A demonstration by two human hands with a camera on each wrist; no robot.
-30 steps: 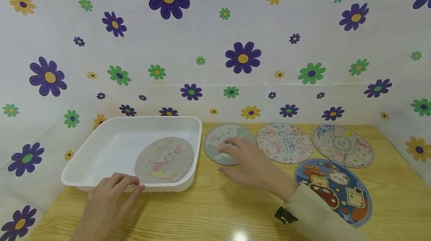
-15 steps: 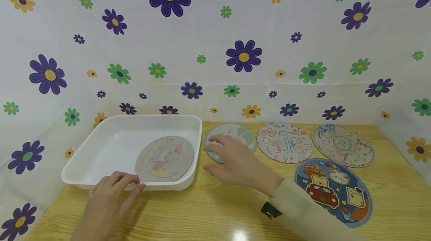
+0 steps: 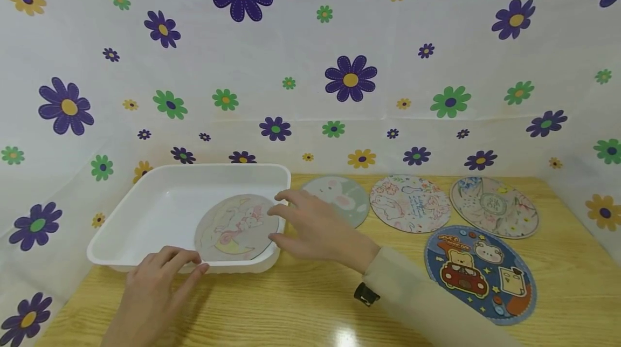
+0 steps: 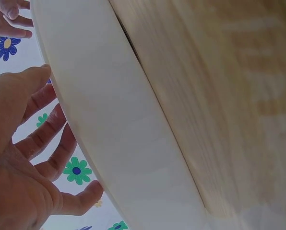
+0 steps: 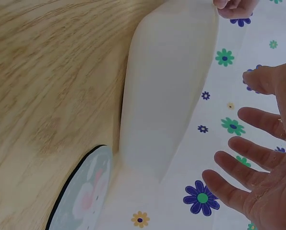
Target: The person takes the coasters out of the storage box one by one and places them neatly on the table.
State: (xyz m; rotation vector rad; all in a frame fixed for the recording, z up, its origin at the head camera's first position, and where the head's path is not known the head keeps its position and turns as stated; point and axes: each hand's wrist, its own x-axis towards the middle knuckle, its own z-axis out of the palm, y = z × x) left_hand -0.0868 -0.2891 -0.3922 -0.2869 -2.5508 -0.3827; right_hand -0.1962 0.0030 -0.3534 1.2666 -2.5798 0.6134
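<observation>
A white plastic basin (image 3: pixel 160 212) stands on the left of the table, and one round mat (image 3: pixel 233 228) printed with pink animals and a yellow moon leans inside against its front right corner. My left hand (image 3: pixel 157 282) holds the basin's front rim, fingers bent over the edge and thumb at its outer side; the left wrist view shows the fingertips (image 4: pixel 92 189) along that rim. My right hand (image 3: pixel 315 228) hovers at the right rim near the mat, its fingers spread and nothing in them. Behind it, partly covered, lies a grey-green bunny mat (image 3: pixel 346 196).
A pink-and-white mat (image 3: pixel 409 204) and a floral mat (image 3: pixel 495 207) lie along the back right. Nearer lies a dark blue mat (image 3: pixel 485 274) with cartoon bears. A white flower-printed cloth (image 3: pixel 388 29) hangs behind the wooden table (image 3: pixel 291 314) and at both sides.
My right hand has moved left, from over the bunny mat to the basin's right rim, uncovering more of the bunny mat and the blue mat. The left hand has stayed on the rim.
</observation>
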